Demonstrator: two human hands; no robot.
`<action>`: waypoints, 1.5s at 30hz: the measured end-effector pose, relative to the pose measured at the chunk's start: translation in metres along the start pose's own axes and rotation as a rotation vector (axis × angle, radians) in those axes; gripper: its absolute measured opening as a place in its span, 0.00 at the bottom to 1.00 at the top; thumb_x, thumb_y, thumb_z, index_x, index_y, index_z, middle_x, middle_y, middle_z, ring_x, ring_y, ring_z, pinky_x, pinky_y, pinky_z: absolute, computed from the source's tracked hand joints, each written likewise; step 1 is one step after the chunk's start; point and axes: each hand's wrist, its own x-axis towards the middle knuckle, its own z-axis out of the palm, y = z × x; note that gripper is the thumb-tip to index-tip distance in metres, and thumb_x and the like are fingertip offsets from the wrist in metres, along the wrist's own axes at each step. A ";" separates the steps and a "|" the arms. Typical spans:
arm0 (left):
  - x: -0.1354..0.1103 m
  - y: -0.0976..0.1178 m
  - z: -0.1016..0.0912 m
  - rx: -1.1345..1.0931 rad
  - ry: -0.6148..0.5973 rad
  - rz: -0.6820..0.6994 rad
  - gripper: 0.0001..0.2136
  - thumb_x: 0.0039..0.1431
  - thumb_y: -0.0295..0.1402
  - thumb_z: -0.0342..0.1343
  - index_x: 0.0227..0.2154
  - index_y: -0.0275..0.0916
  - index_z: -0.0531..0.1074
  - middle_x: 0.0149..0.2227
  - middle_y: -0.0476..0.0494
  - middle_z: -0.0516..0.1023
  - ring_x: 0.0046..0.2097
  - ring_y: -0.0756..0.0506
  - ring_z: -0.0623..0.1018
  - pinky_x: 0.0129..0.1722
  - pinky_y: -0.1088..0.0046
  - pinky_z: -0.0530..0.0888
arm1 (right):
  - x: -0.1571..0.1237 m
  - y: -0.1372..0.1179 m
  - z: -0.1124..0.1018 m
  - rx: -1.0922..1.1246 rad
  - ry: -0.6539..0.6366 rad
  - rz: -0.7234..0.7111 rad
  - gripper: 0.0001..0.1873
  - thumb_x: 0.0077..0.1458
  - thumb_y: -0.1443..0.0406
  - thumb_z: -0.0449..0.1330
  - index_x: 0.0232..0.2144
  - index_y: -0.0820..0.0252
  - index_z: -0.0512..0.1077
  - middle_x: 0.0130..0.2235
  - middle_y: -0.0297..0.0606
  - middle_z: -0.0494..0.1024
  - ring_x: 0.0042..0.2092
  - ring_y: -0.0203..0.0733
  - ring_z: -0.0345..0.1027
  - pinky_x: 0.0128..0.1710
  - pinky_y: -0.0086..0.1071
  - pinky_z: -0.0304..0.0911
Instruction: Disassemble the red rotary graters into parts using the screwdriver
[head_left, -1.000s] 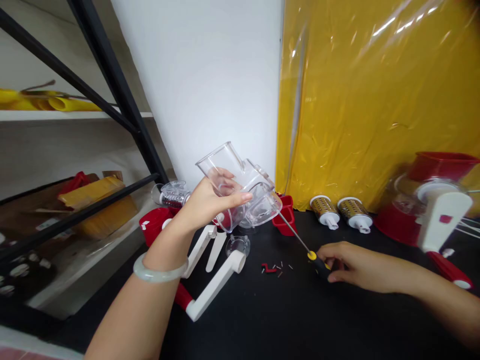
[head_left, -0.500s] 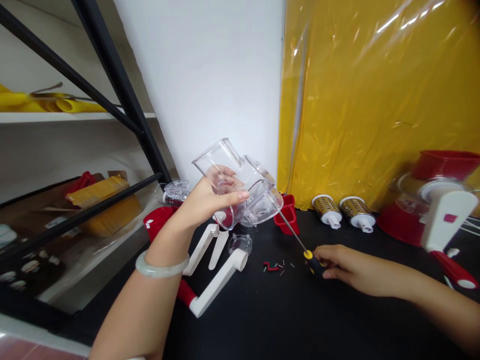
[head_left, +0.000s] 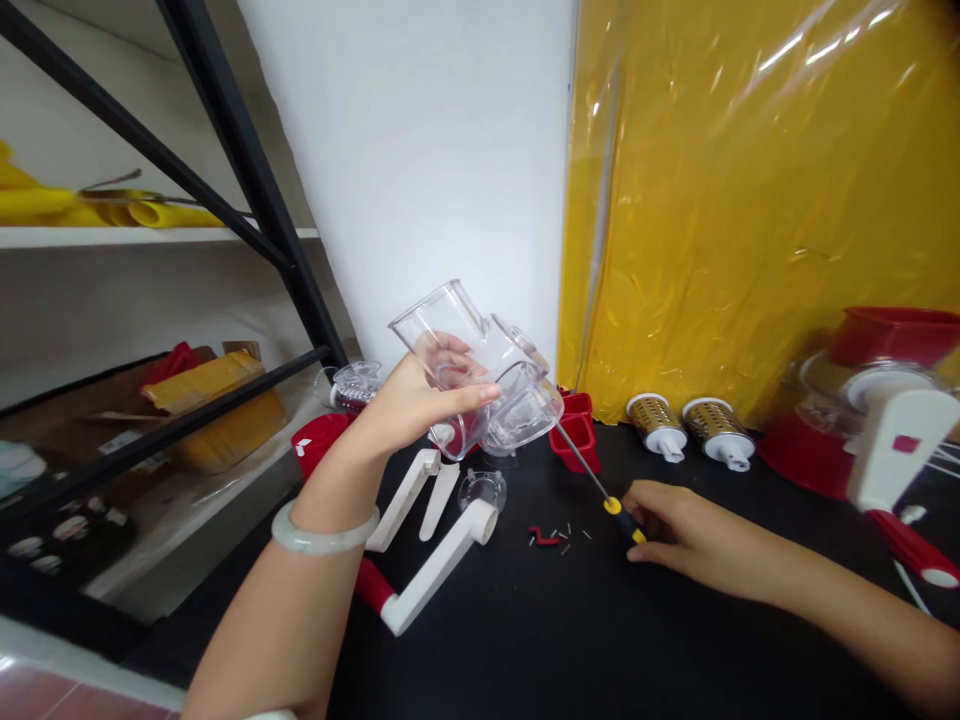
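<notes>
My left hand is closed around a clear plastic grater housing, held tilted above the table. In my right hand is a screwdriver with a black and yellow handle. Its shaft points up and left to the underside of the housing; whether the tip touches a screw cannot be made out. Below lie a small red bent part and several small screws. White crank handles and a clear round disc rest beneath the housing.
Two drum graters stand by the yellow sheeting, near red plastic pieces. At right is an assembled red and white grater. A black-framed shelf with a yellow package is on the left.
The fingers of my right hand have shifted around the screwdriver handle, showing more of its yellow marking. The housing stays in nearly the same place in my left hand.
</notes>
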 end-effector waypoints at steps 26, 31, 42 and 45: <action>0.000 0.001 -0.001 0.054 -0.001 0.017 0.31 0.39 0.40 0.76 0.42 0.40 0.64 0.38 0.45 0.79 0.38 0.45 0.80 0.38 0.66 0.75 | -0.008 0.013 -0.008 0.141 -0.158 -0.007 0.23 0.59 0.56 0.61 0.54 0.59 0.70 0.31 0.32 0.67 0.32 0.34 0.61 0.33 0.27 0.60; 0.000 0.000 0.000 0.025 0.012 0.002 0.32 0.38 0.40 0.76 0.42 0.40 0.63 0.38 0.46 0.78 0.37 0.46 0.79 0.38 0.67 0.75 | 0.003 0.007 0.002 0.189 -0.069 0.052 0.24 0.46 0.53 0.72 0.39 0.62 0.71 0.29 0.29 0.64 0.28 0.30 0.55 0.26 0.25 0.51; 0.002 0.001 0.001 0.045 0.004 0.013 0.30 0.39 0.40 0.75 0.41 0.40 0.63 0.36 0.47 0.78 0.35 0.46 0.78 0.38 0.66 0.74 | -0.001 0.004 0.000 0.212 -0.125 0.043 0.24 0.47 0.55 0.71 0.43 0.61 0.73 0.31 0.30 0.65 0.30 0.30 0.57 0.28 0.24 0.55; 0.002 0.000 0.001 0.039 0.018 0.006 0.30 0.39 0.41 0.75 0.41 0.40 0.63 0.36 0.47 0.78 0.35 0.47 0.78 0.39 0.65 0.74 | 0.000 0.002 0.002 0.198 -0.067 0.048 0.31 0.44 0.53 0.73 0.46 0.61 0.71 0.31 0.30 0.65 0.30 0.30 0.56 0.28 0.24 0.54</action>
